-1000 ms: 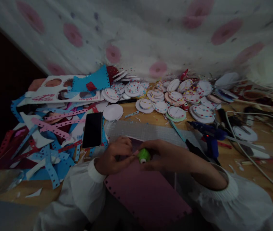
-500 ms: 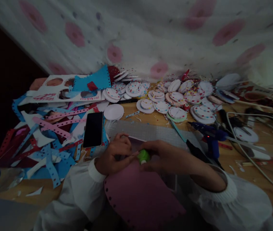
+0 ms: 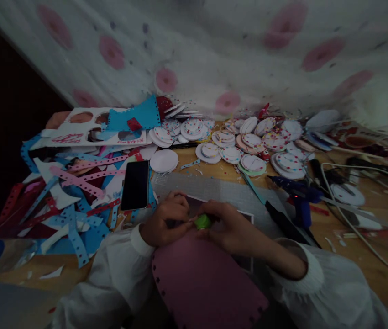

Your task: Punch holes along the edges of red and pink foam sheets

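Pink sheet [image 3: 207, 278], at the near edge of the table [image 3: 358, 269], is showing dark holes along its left edge and at its lower right corner; the right edge is looking plain, so the edging seems only partly done. The right hand [image 3: 231, 230] is gripping a small green tool [image 3: 203, 222] at the sheet's upper end, while the left hand's [image 3: 168, 219] curled fingers are apparently pinching the sheet beside it. Both hands are hiding what is left along the top.
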Available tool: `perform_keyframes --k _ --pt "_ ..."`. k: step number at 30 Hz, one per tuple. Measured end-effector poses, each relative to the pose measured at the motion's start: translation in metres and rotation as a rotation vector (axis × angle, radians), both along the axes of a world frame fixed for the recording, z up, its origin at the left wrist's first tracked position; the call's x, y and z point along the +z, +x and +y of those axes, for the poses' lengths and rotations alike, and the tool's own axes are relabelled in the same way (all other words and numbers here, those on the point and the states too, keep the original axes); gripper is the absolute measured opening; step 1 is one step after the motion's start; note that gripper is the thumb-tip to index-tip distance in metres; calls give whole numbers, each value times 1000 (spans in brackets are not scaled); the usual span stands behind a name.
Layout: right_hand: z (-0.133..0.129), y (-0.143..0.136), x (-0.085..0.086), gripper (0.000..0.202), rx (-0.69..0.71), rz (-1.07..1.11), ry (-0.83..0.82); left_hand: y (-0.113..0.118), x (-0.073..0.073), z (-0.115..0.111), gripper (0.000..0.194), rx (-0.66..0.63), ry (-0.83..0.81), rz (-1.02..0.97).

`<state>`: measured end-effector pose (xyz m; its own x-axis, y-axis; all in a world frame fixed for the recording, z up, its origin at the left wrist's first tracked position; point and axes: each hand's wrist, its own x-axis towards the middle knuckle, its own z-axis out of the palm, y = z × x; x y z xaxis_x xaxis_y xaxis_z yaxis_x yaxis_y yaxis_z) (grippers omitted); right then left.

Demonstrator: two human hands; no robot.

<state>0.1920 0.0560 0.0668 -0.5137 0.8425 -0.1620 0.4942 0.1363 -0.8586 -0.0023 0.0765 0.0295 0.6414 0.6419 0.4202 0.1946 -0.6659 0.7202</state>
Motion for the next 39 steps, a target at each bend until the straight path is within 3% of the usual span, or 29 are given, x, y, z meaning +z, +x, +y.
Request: perform_keyframes --k 5,10,18,27,34,39 --pt "-1 0 -7 4 -2 -29 32 0 -1 0 30 -13 16 44" --pt "2 5 -3 10 54 -40 19 0 0 0 32 -7 13 34" --pt "-1 20 0 35 83 -87 -37 -3 -1 2 33 -13 -45 -29" --pt "-2 12 6 19 79 -78 -68 -3 -1 3 36 -15 -65 -14" --pt "-11 5 -1 9 -15 -58 0 -3 -3 3 33 -11 -62 -32" --pt "-8 5 -9 12 -2 -52 -34 -2 -3 3 32 -26 -62 -23"
